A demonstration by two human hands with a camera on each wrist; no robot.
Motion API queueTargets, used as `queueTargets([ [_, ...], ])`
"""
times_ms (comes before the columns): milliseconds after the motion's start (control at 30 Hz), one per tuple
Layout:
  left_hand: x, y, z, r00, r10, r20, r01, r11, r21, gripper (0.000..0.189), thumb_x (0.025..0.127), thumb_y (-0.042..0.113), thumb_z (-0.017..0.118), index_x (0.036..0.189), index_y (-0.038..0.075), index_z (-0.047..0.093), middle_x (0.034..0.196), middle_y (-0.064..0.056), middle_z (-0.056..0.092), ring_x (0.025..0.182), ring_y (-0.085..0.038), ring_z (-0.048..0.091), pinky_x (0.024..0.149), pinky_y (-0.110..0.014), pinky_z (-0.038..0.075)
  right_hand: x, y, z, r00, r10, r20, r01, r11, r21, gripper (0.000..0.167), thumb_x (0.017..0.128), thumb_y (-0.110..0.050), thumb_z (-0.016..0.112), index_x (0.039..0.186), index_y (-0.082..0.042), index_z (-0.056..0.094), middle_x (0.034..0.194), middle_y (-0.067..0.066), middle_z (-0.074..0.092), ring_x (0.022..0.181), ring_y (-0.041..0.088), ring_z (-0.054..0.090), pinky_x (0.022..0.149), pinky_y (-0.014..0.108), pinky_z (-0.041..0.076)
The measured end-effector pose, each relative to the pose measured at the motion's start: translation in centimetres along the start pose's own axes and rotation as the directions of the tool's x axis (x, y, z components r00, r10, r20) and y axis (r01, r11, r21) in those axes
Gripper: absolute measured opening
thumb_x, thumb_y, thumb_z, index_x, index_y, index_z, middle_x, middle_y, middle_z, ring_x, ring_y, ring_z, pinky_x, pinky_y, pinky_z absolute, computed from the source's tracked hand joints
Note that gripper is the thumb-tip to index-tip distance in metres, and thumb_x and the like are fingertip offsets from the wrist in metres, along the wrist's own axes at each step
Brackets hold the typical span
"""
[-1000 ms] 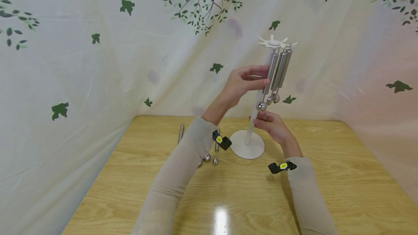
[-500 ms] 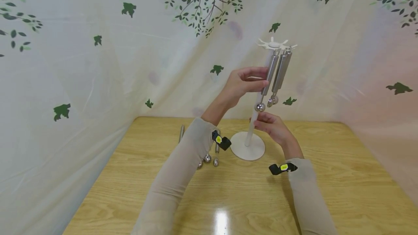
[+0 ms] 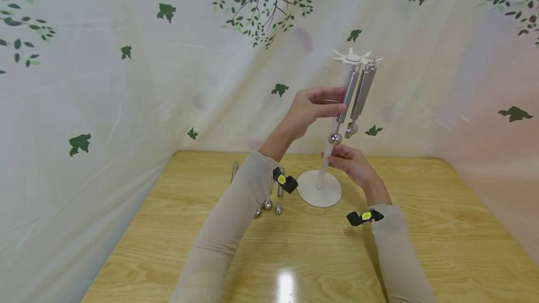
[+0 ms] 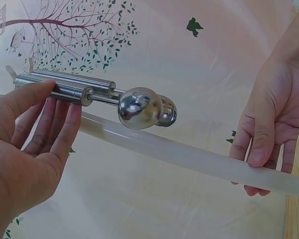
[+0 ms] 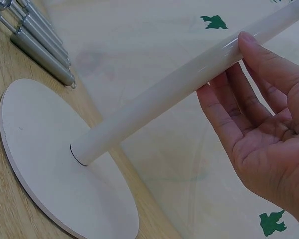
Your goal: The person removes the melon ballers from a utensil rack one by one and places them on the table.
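Grip first, and it's partly hidden from me: in the head view the left hand (image 3: 306, 110) pinches a silver tool (image 3: 349, 92) by its tube, some fingers lost behind the metal. The left-wrist view gives me thumb above, fingers underneath. That tool hangs under the white spoked rack (image 3: 353, 58), high over the table (image 3: 459, 228), though how its top end meets the rack is too small for me to read. Rear tools (image 3: 364, 92) overlap beyond it, so I can't count them, and the left sleeve (image 3: 233, 219) covers part of the loose tools (image 5: 42, 57) lying on the wood.

Lower down, the right hand (image 3: 358, 167) holds the white pole (image 5: 159, 102) lightly between thumb and fingers; the right-wrist view cuts off the pole's top and the rim of the round base (image 5: 50, 149).

Room, now: I've got the base toward the table's far edge, cloth (image 3: 210, 83) rising just behind, loose tools near its left side, wood running wide to the right and toward the near side.

Surfaces: satiny tube, thin rod, mirror-bright rounded end (image 4: 139, 108); smooth, glossy pole; flat disc, dark line around the pole's foot; pale yellow grain; wrinkled fabric printed with leafy branches.
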State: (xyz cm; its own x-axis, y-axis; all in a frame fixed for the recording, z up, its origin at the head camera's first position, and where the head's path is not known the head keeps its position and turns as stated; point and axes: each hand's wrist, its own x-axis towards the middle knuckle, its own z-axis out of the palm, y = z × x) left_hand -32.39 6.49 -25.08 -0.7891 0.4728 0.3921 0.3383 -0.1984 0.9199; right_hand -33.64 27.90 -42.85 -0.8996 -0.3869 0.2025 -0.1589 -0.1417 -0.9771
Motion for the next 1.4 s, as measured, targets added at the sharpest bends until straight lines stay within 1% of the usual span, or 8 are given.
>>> queueTargets([
  [200, 0.0, 0.2, 0.0, 1.000, 0.001, -0.001, -0.001, 1.000, -0.008, 0.039, 0.091, -0.001, 0.073, 0.129, -0.002, 0.066, 0.124, -0.020, 0.071, 0.098, -0.017, 0.074, 0.094, -0.034, 0.062, 0.0, -0.1, 0.2, 1.000, -0.006, -0.009, 0.006, 1.000, -0.012, 0.025, 0.101, 0.000, 0.060, 0.113, -0.019, 0.073, 0.108, -0.006, 0.075, 0.104, 0.009, 0.070, 0.095, 0.024, 0.059],
  [400, 0.2, 0.6, 0.0, 1.000, 0.001, 0.011, -0.001, 1.000, -0.026, 0.040, 0.089, -0.005, 0.073, 0.128, -0.006, 0.065, 0.124, -0.025, 0.070, 0.093, -0.014, 0.073, 0.090, -0.037, 0.063, 0.0, 0.0, 0.2, 1.000, -0.010, -0.009, 0.010, 1.000, -0.012, 0.027, 0.101, 0.001, 0.058, 0.110, -0.019, 0.073, 0.108, -0.006, 0.075, 0.104, 0.008, 0.070, 0.095, 0.023, 0.059],
  [500, 0.3, 0.8, 0.0, 1.000, 0.005, 0.022, -0.005, 1.000, -0.016, 0.040, 0.089, -0.005, 0.073, 0.128, -0.006, 0.065, 0.124, -0.026, 0.069, 0.091, -0.012, 0.073, 0.089, -0.037, 0.064, 0.0, 0.0, 0.1, 1.000, -0.006, -0.010, 0.006, 1.000, -0.007, 0.029, 0.101, 0.002, 0.057, 0.110, -0.020, 0.073, 0.108, -0.007, 0.075, 0.103, 0.008, 0.070, 0.095, 0.024, 0.059],
  [633, 0.4, 1.1, 0.0, 1.000, 0.001, 0.029, -0.001, 1.000, -0.003, 0.040, 0.089, -0.004, 0.074, 0.128, -0.005, 0.066, 0.124, -0.025, 0.070, 0.092, -0.014, 0.073, 0.088, -0.038, 0.064, 0.1, 0.0, 0.1, 1.000, 0.006, -0.013, -0.006, 1.000, -0.011, 0.028, 0.101, 0.002, 0.057, 0.109, -0.020, 0.073, 0.108, -0.007, 0.075, 0.104, 0.009, 0.070, 0.096, 0.024, 0.059],
  [767, 0.5, 1.4, -0.1, 1.000, -0.015, 0.028, 0.015, 1.000, 0.001, 0.040, 0.089, -0.003, 0.074, 0.128, -0.004, 0.066, 0.124, -0.024, 0.070, 0.093, -0.015, 0.073, 0.088, -0.038, 0.064, 0.0, -0.2, 0.2, 1.000, 0.022, -0.018, -0.022, 1.000, -0.016, 0.026, 0.101, 0.000, 0.059, 0.109, -0.020, 0.072, 0.109, -0.007, 0.074, 0.105, 0.009, 0.070, 0.096, 0.024, 0.059],
  [933, 0.6, 1.7, -0.2, 0.998, -0.048, 0.029, 0.049, 0.999, -0.012, 0.040, 0.089, -0.003, 0.075, 0.127, -0.004, 0.066, 0.122, -0.022, 0.071, 0.093, -0.017, 0.074, 0.088, -0.038, 0.064, 0.0, -0.3, 0.2, 1.000, 0.023, -0.008, -0.023, 1.000, -0.004, 0.028, 0.101, 0.002, 0.057, 0.110, -0.019, 0.072, 0.110, -0.006, 0.074, 0.106, 0.009, 0.069, 0.096, 0.023, 0.059],
  [1233, 0.8, 2.5, -0.5, 0.992, -0.116, 0.039, 0.116, 0.993, -0.014, 0.038, 0.088, -0.003, 0.075, 0.125, -0.004, 0.067, 0.119, -0.021, 0.073, 0.093, -0.020, 0.075, 0.086, -0.038, 0.064, 0.1, -0.1, 0.0, 1.000, -0.007, 0.010, 0.007, 1.000, -0.003, 0.030, 0.102, 0.003, 0.056, 0.110, -0.020, 0.073, 0.109, -0.006, 0.075, 0.104, 0.009, 0.070, 0.096, 0.024, 0.059],
  [1400, 0.8, 3.0, -0.6, 0.989, -0.138, 0.047, 0.138, 0.990, 0.006, 0.038, 0.087, -0.003, 0.077, 0.124, -0.003, 0.068, 0.117, -0.019, 0.073, 0.093, -0.020, 0.075, 0.086, -0.038, 0.065, 0.1, 0.1, -0.1, 0.999, -0.027, 0.025, 0.027, 1.000, 0.004, 0.029, 0.102, 0.003, 0.055, 0.111, -0.019, 0.073, 0.110, -0.006, 0.075, 0.104, 0.009, 0.070, 0.095, 0.024, 0.059],
])
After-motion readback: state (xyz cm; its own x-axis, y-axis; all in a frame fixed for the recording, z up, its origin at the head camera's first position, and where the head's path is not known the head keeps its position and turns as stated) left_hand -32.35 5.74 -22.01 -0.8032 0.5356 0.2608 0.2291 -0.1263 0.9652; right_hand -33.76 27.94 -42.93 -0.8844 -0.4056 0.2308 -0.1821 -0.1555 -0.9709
